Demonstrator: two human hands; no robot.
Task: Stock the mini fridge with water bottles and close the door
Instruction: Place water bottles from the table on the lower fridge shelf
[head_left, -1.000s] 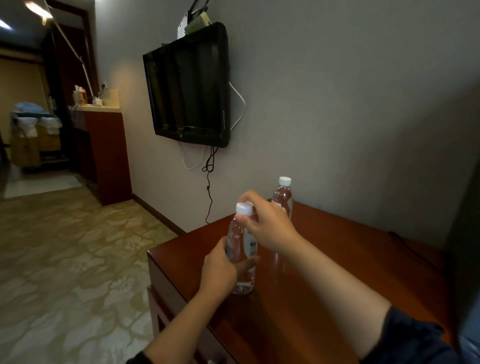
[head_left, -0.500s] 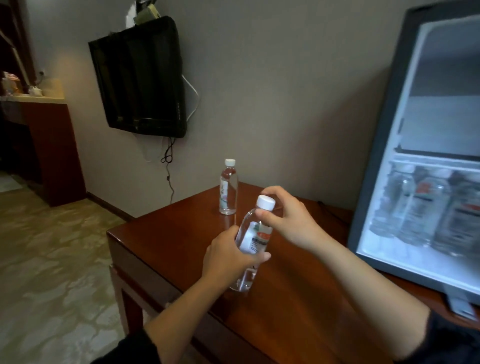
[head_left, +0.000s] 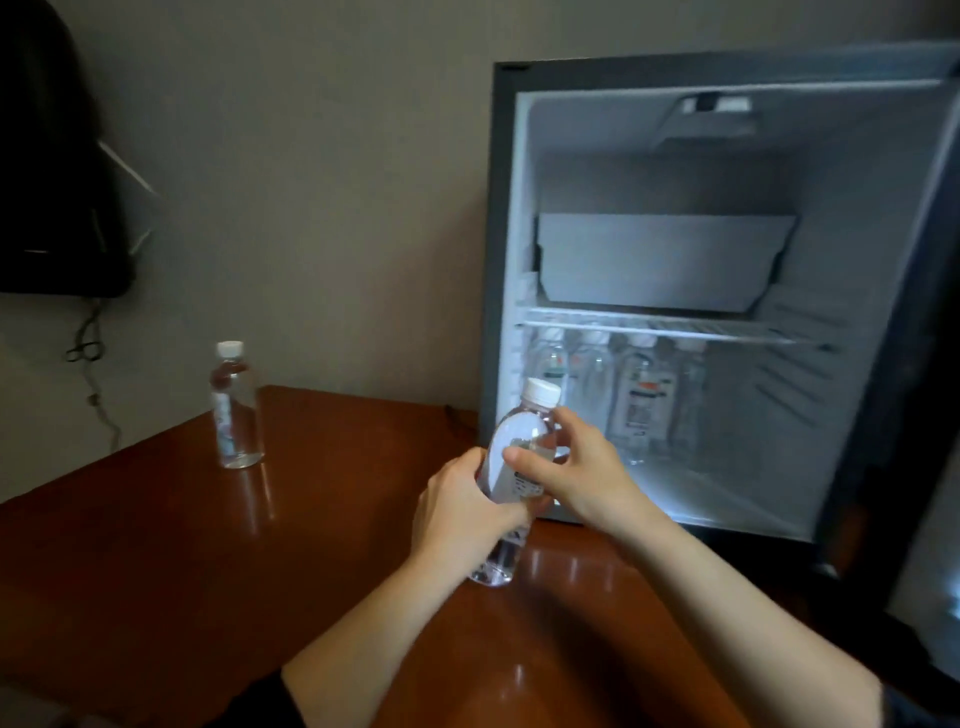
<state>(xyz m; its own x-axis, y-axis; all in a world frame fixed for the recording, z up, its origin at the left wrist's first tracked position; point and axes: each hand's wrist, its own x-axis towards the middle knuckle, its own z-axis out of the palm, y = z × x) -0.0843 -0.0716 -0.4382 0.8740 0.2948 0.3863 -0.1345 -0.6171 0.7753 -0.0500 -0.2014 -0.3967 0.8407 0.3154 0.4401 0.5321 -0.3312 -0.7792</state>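
**Bottle in both hands, open fridge just ahead-right**

The held bottle (head_left: 519, 441) is in front of the mini fridge (head_left: 500, 260), low by its left front corner. Long axis is tilted, with the white cap leaning up and right toward the opening and the base down near the table (head_left: 156, 571). I can't tell if the base touches the wood.

The left hand (head_left: 465, 512) is wrapped round the lower-middle body, fingers curled tight. The right hand (head_left: 579, 470) grips the shoulder just under the cap, thumb across the front and fingers curled behind. The right hand is nearer the opening, so it is the likely carrier.

The fridge interior is lit. The stocked bottles (head_left: 644, 410) stand in a row at back left under the wire shelf (head_left: 665, 328). The floor to their right looks free, so that is probably the slot.

In the way:
- The shelf is low overhead, so the cap must duck under it.
- The row already inside could be knocked.

The second bottle (head_left: 236, 410) stands upright on the table, well apart to the left and not yet stocked. A dark screen (head_left: 52, 156) with a dangling cable (head_left: 88, 353) is on the wall at far left. The dark slab at the right edge may be the door, but I can't tell.
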